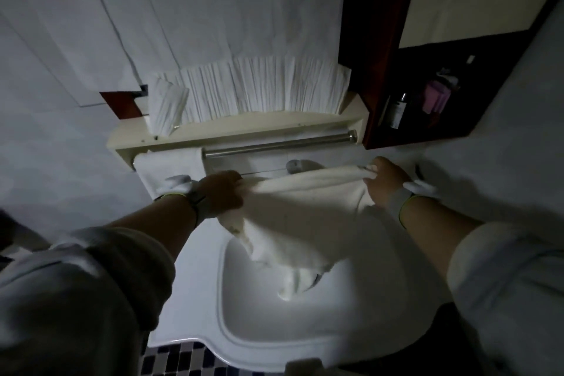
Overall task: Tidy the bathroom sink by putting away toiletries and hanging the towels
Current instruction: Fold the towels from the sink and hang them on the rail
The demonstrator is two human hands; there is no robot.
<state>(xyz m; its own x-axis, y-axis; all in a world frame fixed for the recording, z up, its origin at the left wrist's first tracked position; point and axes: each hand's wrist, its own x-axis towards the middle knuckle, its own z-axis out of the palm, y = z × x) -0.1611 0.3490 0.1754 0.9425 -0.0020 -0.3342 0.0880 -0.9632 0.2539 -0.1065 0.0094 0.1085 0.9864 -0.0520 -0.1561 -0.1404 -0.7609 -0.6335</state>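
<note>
Both your arms reach forward over the sink (232,308), sleeves pushed up. Your left hand (221,192) grips one end of the white towel (302,217) and your right hand (384,181) pinches the other, stretching its top edge between them while the rest sags toward the basin. Just beyond hangs the metal rail (274,143), with another towel (171,165) draped over its left end.

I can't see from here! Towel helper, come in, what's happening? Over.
Left hand and right hand each grip the white towel, stretched above the sink. Not yet on the metal bar. Another towel covers the bar's left end; the rest is bare.
</note>
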